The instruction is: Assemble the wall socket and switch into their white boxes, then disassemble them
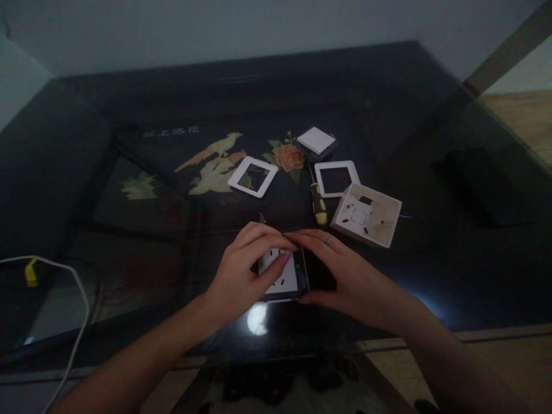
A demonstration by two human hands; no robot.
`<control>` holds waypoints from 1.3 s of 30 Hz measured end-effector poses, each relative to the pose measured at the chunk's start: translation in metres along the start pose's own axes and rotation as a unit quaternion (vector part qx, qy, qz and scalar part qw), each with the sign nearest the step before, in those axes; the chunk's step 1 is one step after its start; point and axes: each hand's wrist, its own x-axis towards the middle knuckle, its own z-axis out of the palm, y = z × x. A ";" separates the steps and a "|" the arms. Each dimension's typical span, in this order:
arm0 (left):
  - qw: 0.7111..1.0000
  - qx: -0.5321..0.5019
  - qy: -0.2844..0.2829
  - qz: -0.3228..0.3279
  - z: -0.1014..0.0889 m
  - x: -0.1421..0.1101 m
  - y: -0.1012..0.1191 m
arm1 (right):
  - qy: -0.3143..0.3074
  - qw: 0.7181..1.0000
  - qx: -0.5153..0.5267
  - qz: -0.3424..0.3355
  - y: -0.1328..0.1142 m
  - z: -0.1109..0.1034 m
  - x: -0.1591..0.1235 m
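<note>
Both my hands meet over a white wall socket (282, 276) with a dark frame, lying near the front edge of a dark glass-topped table (129, 276). My left hand (245, 270) curls over the socket's left side, thumb on its white face and fingers on its far edge. From the right, my right hand (340, 270), a ring on one finger, wraps round the socket's right edge.
Beyond my hands lie a yellow-and-black screwdriver (318, 204), two white square frames (252, 176) (337, 178), a white switch plate (316, 141) and a pale mounting box (367, 214). A white cable (80, 287) loops at the left. A dark flat object (483, 184) lies at the right.
</note>
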 end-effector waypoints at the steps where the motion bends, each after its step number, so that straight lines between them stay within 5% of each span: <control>1: 1.000 0.003 -0.003 0.006 -0.003 -0.002 -0.003 | -0.002 1.000 0.002 0.000 0.000 0.000 0.000; 9: 0.997 -0.038 -0.068 0.022 -0.007 -0.030 -0.034 | -0.026 1.000 0.004 0.008 -0.003 -0.007 -0.001; 12: 0.994 -0.059 -0.079 0.045 -0.008 -0.034 -0.039 | 0.057 0.998 -0.023 -0.004 -0.002 -0.015 0.000; 16: 0.990 -0.015 -0.126 0.058 -0.006 -0.040 -0.040 | 0.192 0.960 -0.204 0.027 0.005 -0.024 0.015; 20: 0.988 0.048 -0.143 0.035 0.002 -0.048 -0.037 | 0.105 0.912 -0.392 0.056 0.012 -0.027 0.038; 25: 0.992 0.027 -0.124 -0.027 0.005 -0.046 -0.036 | 0.049 0.889 -0.452 0.053 0.014 -0.026 0.055; 39: 0.993 0.004 -0.101 -0.067 0.003 -0.039 -0.042 | 0.105 0.918 -0.383 0.014 0.020 -0.029 0.055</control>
